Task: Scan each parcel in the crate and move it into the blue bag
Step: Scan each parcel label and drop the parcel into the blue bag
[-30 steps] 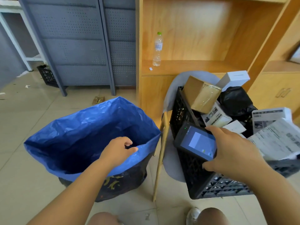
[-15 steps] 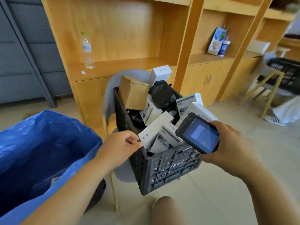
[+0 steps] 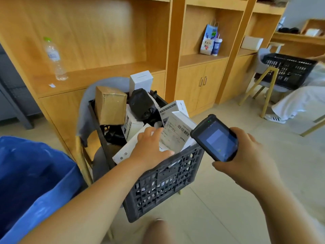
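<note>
A single wide-angle camera sits on the person's head and looks forward and down. Both forearms come in from the bottom edge, close to the lens. The left hand (image 3: 149, 148) lies over the black crate (image 3: 163, 182) at the middle of the frame. The right hand (image 3: 246, 162) grips the handheld scanner (image 3: 216, 140) just right of it. The left edge cuts off the blue bag (image 3: 35, 182). The wooden shelving (image 3: 105, 41) fills the upper frame farther off, its lines bowed. A second crate (image 3: 288, 71) sits small near the right edge.
</note>
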The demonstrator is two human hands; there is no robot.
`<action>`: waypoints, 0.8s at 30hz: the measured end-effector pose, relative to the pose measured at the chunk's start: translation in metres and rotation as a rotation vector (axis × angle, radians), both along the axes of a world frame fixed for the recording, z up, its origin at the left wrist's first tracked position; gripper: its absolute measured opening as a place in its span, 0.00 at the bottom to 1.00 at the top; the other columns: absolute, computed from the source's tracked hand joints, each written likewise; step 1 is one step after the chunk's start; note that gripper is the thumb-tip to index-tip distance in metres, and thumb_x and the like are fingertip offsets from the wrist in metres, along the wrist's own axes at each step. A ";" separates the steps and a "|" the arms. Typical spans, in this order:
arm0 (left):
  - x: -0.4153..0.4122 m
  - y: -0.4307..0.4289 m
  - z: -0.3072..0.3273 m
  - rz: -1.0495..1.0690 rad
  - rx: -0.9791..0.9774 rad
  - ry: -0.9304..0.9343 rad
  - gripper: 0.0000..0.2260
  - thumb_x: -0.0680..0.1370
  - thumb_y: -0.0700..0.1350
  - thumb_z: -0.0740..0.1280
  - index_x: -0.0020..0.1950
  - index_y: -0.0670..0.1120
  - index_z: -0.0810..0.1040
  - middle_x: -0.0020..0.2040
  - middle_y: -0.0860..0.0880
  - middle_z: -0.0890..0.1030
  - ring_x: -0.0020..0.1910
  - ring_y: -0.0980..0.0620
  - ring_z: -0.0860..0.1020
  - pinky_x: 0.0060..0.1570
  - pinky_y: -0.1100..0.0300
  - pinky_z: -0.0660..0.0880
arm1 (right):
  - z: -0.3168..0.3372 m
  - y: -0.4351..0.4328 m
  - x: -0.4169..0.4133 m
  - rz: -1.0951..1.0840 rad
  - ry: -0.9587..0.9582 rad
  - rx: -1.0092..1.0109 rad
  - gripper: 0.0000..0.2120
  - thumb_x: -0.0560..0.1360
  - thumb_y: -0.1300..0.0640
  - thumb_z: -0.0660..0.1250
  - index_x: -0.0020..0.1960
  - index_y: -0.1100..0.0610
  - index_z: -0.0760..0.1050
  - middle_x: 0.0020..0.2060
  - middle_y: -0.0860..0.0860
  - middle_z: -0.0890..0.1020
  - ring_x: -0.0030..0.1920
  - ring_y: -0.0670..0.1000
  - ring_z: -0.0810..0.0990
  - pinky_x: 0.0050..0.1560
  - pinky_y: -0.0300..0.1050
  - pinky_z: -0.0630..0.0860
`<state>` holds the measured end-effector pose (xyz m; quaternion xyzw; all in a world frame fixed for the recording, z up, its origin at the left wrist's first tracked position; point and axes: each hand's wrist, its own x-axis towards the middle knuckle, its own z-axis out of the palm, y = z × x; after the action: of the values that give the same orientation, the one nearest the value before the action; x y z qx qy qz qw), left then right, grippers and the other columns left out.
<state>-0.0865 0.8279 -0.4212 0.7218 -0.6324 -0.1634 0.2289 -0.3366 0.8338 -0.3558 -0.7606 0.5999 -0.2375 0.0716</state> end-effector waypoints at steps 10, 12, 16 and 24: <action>-0.041 -0.066 0.021 -0.063 0.029 -0.083 0.49 0.66 0.66 0.72 0.77 0.54 0.47 0.73 0.46 0.50 0.71 0.41 0.54 0.68 0.42 0.62 | -0.007 -0.013 -0.014 -0.017 -0.034 0.017 0.39 0.57 0.45 0.75 0.63 0.45 0.61 0.45 0.43 0.70 0.43 0.50 0.72 0.38 0.47 0.73; -0.043 -0.073 0.020 -0.026 0.025 -0.062 0.45 0.67 0.63 0.72 0.75 0.52 0.53 0.71 0.46 0.54 0.69 0.41 0.59 0.66 0.44 0.65 | -0.007 -0.015 -0.019 -0.028 -0.032 0.024 0.38 0.57 0.46 0.75 0.63 0.44 0.60 0.45 0.44 0.70 0.43 0.51 0.72 0.38 0.47 0.73; -0.038 -0.074 0.015 0.019 -0.081 0.019 0.39 0.67 0.58 0.73 0.72 0.50 0.59 0.67 0.47 0.60 0.64 0.45 0.66 0.57 0.51 0.73 | -0.008 -0.015 -0.028 -0.042 -0.031 0.031 0.38 0.57 0.46 0.75 0.62 0.44 0.60 0.45 0.44 0.71 0.43 0.51 0.72 0.39 0.48 0.75; 0.002 -0.043 0.039 0.132 -0.299 0.201 0.43 0.65 0.57 0.75 0.73 0.62 0.53 0.61 0.50 0.58 0.56 0.51 0.68 0.48 0.64 0.66 | -0.006 -0.013 -0.020 -0.020 -0.057 0.023 0.39 0.57 0.46 0.74 0.64 0.45 0.61 0.45 0.44 0.71 0.42 0.51 0.72 0.39 0.48 0.74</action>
<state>-0.0841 0.7854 -0.3826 0.6996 -0.5748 -0.1236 0.4060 -0.3565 0.8212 -0.3615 -0.7468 0.6078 -0.2526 0.0950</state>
